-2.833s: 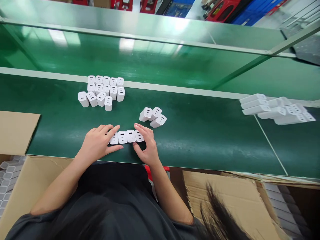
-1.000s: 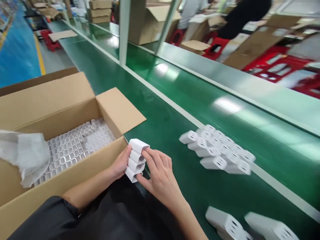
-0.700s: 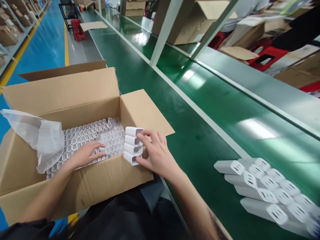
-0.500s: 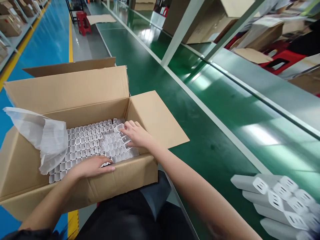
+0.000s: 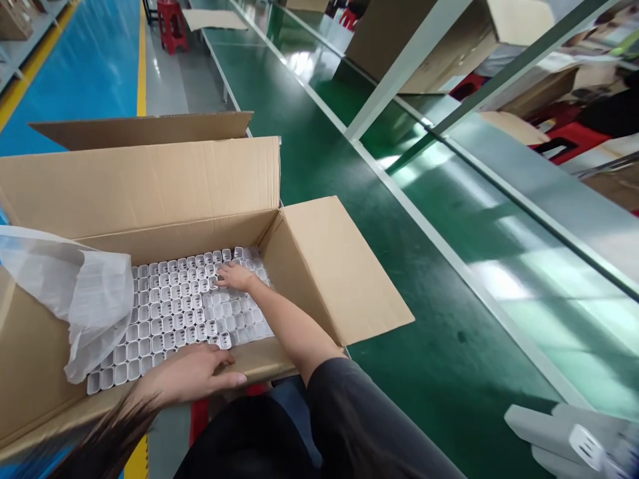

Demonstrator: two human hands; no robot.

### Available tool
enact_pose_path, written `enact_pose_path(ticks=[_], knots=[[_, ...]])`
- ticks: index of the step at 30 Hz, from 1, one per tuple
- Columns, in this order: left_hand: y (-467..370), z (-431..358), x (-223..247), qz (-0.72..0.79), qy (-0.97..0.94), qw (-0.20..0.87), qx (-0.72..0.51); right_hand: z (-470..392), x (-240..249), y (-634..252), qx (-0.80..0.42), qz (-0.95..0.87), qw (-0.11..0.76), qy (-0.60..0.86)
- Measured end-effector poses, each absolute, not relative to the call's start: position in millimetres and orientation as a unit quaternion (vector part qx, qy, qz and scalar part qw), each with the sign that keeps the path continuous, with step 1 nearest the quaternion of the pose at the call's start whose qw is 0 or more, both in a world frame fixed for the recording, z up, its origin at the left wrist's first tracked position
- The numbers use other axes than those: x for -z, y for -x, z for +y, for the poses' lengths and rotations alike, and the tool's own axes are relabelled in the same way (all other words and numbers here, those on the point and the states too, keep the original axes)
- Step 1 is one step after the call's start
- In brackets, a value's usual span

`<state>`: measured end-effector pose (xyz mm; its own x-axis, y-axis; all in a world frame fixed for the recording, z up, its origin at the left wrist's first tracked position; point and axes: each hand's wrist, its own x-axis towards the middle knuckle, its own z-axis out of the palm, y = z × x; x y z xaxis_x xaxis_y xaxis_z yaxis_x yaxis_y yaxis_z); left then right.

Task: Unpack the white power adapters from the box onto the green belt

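Note:
An open cardboard carton [image 5: 309, 266] holds rows of white plastic housings [image 5: 172, 306], standing upright with slotted ends facing up. At the right side of the carton, a lower layer of housings [image 5: 237, 316] shows hazily. My right hand [image 5: 235, 276] reaches in from the right, fingers stretched over the edge of the upper rows and touching housings there; what lies under the palm is hidden. Over the carton's near wall rests my left hand [image 5: 192, 374], thumb apart from the fingers, beside the nearest row. A translucent white sheet [image 5: 102, 286] drapes over the carton's left part.
A green work surface [image 5: 424, 319] runs along the right, with loose white housings [image 5: 564, 429] at its lower right corner. Metal posts [image 5: 409, 66] rise from it. A red stool [image 5: 172, 26] stands far off beside the blue floor [image 5: 100, 60].
My right hand has moved left, away from the tilted housings it was touching at the right, onto the edge of the rows. My left hand stays at the near wall. The view has shifted.

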<state>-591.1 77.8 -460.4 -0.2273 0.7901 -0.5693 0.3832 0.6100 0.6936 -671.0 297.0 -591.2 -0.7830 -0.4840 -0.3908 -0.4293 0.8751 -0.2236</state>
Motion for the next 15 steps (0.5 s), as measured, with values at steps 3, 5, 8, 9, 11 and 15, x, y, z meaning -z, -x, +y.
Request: enact_pose_path(ticks=[3, 5, 8, 9, 11, 15], knots=[[592.4, 79.8, 457.5, 0.749, -0.398, 0.496, -0.188, 302.7, 589.3, 668.6, 0.101, 0.947, 0.239, 0.191], [591.1, 80.1, 455.8, 0.752, -0.397, 0.492, -0.188, 311.7, 584.0, 667.5, 0.133, 0.952, 0.239, 0.14], [587.4, 80.4, 454.1, 0.76, -0.394, 0.479, -0.194, 329.6, 577.3, 670.2, 0.176, 0.962, 0.21, 0.009], [586.4, 80.9, 453.7, 0.761, -0.395, 0.477, -0.193, 334.9, 576.5, 672.6, 0.189, 0.96, 0.2, -0.043], [585.5, 82.4, 453.0, 0.761, -0.403, 0.476, -0.178, 341.5, 577.1, 679.7, 0.223, 0.947, 0.191, -0.131], [587.2, 85.8, 452.4, 0.755, -0.42, 0.484, -0.138, 336.7, 580.3, 694.5, 0.324, 0.906, 0.187, -0.196]])
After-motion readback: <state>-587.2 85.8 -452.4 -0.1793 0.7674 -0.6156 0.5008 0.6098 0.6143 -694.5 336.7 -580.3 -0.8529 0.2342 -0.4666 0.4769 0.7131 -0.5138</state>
